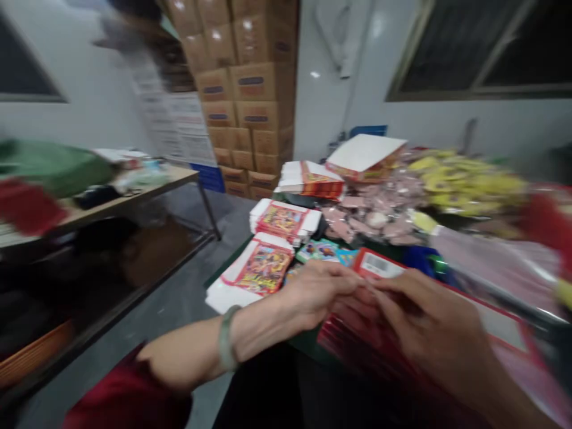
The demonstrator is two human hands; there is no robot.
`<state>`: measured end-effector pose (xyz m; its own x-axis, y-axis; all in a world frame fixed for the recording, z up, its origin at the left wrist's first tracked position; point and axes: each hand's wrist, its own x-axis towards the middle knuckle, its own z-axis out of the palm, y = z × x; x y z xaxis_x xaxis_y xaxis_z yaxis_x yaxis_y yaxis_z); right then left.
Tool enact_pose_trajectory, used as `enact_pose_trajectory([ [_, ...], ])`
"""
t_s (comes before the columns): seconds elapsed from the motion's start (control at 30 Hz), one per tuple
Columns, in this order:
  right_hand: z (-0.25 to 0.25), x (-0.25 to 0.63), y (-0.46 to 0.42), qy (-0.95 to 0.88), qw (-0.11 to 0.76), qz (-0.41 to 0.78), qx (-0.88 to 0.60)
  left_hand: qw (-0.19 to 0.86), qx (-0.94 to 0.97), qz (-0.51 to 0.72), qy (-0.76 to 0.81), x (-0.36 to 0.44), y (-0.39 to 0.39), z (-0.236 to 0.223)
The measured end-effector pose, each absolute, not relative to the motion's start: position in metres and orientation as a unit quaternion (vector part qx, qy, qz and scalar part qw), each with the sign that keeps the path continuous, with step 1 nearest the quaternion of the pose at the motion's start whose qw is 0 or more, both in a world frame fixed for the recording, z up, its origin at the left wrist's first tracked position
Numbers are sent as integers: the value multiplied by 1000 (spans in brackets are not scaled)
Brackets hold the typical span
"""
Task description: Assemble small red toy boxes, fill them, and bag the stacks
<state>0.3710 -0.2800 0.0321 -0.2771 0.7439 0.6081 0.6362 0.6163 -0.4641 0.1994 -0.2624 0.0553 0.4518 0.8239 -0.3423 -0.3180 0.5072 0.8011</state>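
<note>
Bare right hand and left hand, a pale green bangle circling the left wrist, were brought close together, their fingers closed narrowly in what appeared to be a pinch on the upper edge of a flat red-bordered cardboard packaging sheet. That sheet was held over the near corner of a green-topped table. It was judged light, thin and easily bent, best gripped by its edges. Flat printed red-and-yellow box blanks were stacked just beyond the left hand.
</note>
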Motion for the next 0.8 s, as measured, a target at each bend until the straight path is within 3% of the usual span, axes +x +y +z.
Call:
enact_pose_trajectory([
  [0.13,56,360,-270,-759,390,141,-501,763,378,398,342,198,-255,47],
  [0.27,59,358,-269,-778,334,129,-516,746,432,388,326,199,-257,42],
  [0.6,77,350,-279,-841,116,-45,-526,562,622,374,397,208,-265,44],
  [0.7,76,353,-277,-840,144,-38,-522,491,680,363,405,207,-265,44],
  [0.8,67,357,-273,-817,223,53,-530,523,658,360,405,205,-266,45],
])
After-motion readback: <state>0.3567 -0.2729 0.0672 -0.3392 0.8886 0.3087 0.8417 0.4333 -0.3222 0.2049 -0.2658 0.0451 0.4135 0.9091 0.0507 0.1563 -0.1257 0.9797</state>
